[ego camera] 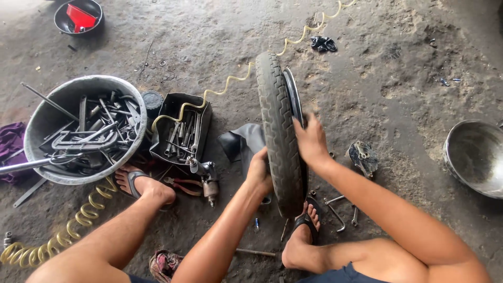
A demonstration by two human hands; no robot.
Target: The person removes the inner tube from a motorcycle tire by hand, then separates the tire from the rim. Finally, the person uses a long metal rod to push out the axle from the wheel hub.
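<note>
A motorcycle wheel with a worn black tyre (276, 126) stands upright on the concrete floor in front of me, its metal rim (292, 94) showing on the right side. My left hand (258, 170) grips the tyre's left side low down. On the other side my right hand (310, 140) presses against the tyre and rim. A black inner tube (238, 141) hangs out on the left of the wheel. My right foot in a sandal (304, 230) rests against the bottom of the tyre.
A large metal basin (39, 118) full of wrenches and a black tray of tools (181, 131) sit at left, with an air impact wrench (207, 178) and yellow coiled hose (84, 209). A metal bowl (474, 157) stands at right. Loose tools lie near the wheel.
</note>
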